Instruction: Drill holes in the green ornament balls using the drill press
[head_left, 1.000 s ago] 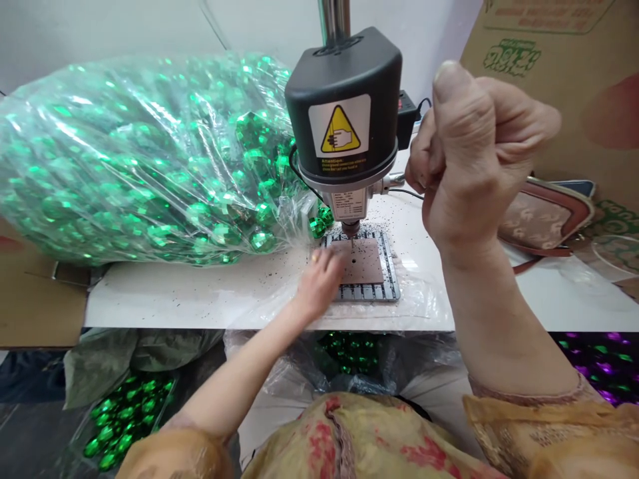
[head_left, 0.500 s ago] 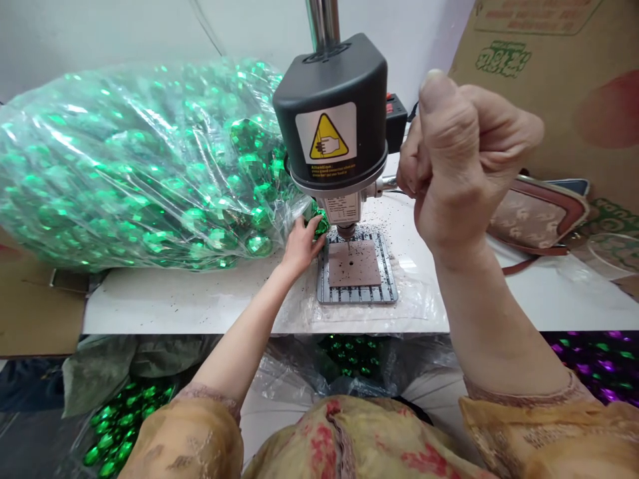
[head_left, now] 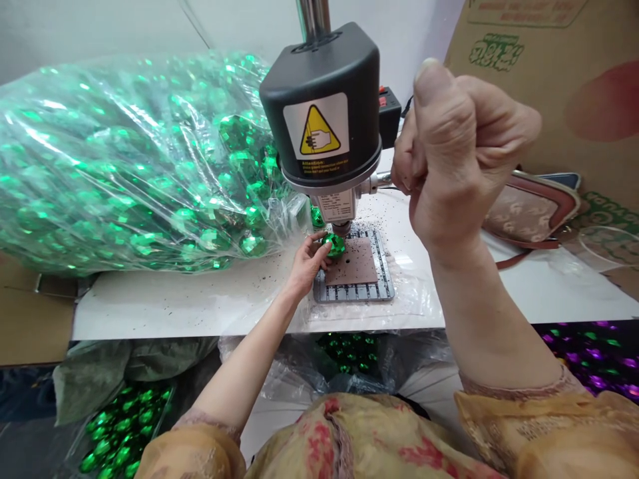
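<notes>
Left hand (head_left: 307,266) grips ball (head_left: 336,245) | right hand (head_left: 456,153) seemingly clenches lever (head_left: 382,179) | speckled table (head_left: 194,299) | pale wall (head_left: 110,26)

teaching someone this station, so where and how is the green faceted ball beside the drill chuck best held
Probably by its left side, pinched between thumb and fingertips, coming from the left as the left hand does. The green faceted ball is rounded, so opposed contacts should steady it; its top appears close to the drill chuck, so that part seems better left free.

The left hand (head_left: 305,266) holds a ball (head_left: 336,246) over the board (head_left: 357,269); the right hand (head_left: 459,156) grips the lever (head_left: 383,179) of the drill (head_left: 322,113).
</notes>
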{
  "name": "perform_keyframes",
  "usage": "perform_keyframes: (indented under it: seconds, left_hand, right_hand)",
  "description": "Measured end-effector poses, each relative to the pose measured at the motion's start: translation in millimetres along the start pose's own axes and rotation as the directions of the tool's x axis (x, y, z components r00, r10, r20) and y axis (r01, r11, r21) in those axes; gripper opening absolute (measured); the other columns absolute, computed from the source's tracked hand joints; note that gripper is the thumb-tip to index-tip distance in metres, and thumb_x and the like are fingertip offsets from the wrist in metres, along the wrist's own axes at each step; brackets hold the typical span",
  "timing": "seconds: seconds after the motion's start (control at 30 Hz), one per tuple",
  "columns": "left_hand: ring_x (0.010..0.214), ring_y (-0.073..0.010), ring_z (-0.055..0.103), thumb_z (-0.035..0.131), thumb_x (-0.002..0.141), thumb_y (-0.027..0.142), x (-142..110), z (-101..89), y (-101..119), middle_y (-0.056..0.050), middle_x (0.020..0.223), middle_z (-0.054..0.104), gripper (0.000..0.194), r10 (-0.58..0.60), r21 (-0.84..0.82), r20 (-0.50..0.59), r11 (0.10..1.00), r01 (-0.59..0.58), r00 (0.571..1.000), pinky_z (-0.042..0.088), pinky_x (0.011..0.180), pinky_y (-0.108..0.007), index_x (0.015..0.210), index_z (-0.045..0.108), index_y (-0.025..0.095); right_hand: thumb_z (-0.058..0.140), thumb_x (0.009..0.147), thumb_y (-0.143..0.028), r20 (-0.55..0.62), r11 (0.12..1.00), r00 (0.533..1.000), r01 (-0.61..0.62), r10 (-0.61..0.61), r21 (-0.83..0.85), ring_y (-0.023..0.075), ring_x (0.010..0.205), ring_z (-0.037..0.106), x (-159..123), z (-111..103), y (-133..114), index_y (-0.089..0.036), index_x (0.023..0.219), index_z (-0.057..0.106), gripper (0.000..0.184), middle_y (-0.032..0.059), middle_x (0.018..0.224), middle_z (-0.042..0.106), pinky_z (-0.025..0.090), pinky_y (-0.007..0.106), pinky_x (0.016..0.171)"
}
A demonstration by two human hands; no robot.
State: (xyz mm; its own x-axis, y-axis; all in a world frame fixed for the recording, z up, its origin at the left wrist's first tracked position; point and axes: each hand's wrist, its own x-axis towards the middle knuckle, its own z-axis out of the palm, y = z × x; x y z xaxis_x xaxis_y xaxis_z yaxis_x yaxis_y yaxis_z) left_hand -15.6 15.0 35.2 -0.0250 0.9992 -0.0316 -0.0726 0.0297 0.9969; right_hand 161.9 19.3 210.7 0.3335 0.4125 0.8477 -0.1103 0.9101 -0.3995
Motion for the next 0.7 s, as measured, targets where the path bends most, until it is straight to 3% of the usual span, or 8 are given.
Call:
perform_keyframes:
  seconds: [0.1, 0.27, 0.43, 0.7]
  left_hand:
    - [0.052, -0.0072, 0.056, 0.084, 0.070, 0.055, -3, 3.4, 1, 0.004, 0.070, 0.063, 0.063, 0.034, 0.018, 0.009, 0.999, -0.034, 0.999, 0.042, 0.046, -0.018, 0.117, 0.064, 0.020]
    - [0.062, -0.0092, 0.061, 0.084, 0.072, 0.053, -5, 7.5, -6, 0.001, 0.078, 0.068, 0.057, 0.074, 0.034, 0.014, 0.997, -0.074, 0.997, 0.045, 0.054, -0.019, 0.116, 0.066, 0.021]
    - [0.080, -0.0144, 0.068, 0.085, 0.071, 0.051, -4, 10.9, -15, -0.003, 0.090, 0.074, 0.057, 0.094, 0.016, 0.009, 0.995, -0.094, 0.996, 0.055, 0.071, -0.025, 0.116, 0.067, 0.021]
    - [0.087, -0.0177, 0.070, 0.082, 0.075, 0.054, -7, 12.6, -18, -0.005, 0.093, 0.074, 0.057, 0.132, 0.078, -0.012, 0.988, -0.130, 0.991, 0.057, 0.075, -0.027, 0.120, 0.066, 0.022]
  right_hand:
    - [0.066, 0.085, -0.050, -0.014, 0.998, 1.000, 0.005, -0.004, 0.063, 0.0042, 0.037, 0.030, -1, 1, -2, -0.020, 0.050, 0.034, 0.056, -0.0069, 0.043, 0.026, 0.019, 0.030, 0.044]
    - [0.060, 0.084, -0.061, -0.015, 1.000, 1.000, -0.014, 0.014, 0.020, 0.0052, 0.038, 0.030, 0, 1, -2, -0.021, 0.050, 0.033, 0.059, -0.0066, 0.044, 0.026, 0.019, 0.031, 0.044]
    - [0.060, 0.083, -0.062, -0.001, 1.000, 1.000, 0.010, -0.010, 0.009, 0.0067, 0.038, 0.028, -1, 0, 0, -0.022, 0.051, 0.030, 0.060, -0.0064, 0.043, 0.024, 0.018, 0.033, 0.046]
    - [0.057, 0.086, -0.063, -0.025, 1.000, 1.000, 0.000, -0.001, -0.023, 0.0057, 0.038, 0.028, -2, 2, -2, -0.022, 0.052, 0.028, 0.061, -0.0063, 0.045, 0.022, 0.018, 0.032, 0.046]
